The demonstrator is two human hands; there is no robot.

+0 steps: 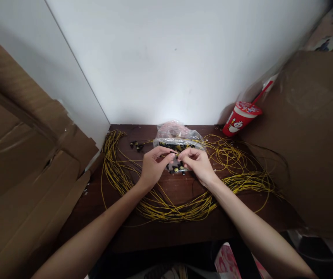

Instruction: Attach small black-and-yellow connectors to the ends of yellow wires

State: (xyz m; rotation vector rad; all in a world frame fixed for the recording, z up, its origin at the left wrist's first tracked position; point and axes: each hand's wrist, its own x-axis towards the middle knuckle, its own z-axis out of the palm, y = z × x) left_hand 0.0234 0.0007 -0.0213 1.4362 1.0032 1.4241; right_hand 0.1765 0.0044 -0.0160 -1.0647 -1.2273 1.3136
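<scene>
Over the middle of the desk, both hands meet with their fingertips almost touching. My left hand [154,164] is closed in a pinch on a small black connector [172,152]. My right hand [198,164] pinches what looks like the end of a thin yellow wire [176,154], mostly hidden by the fingers. Just behind and below the fingertips lies a clear plastic bag [194,135] with many small black and yellow connectors [176,169] in and around it. A long bundle of yellow and black wires [172,213] curves round in front of the hands, passing under both forearms.
More black connectors [137,146] lie left of the bag. Loose yellow wires [230,155] loop on the right. A red cup with a straw [239,118] stands at the back right. Cardboard [24,174] borders the left, another cardboard panel [308,135] the right, and a white wall [166,62] the back.
</scene>
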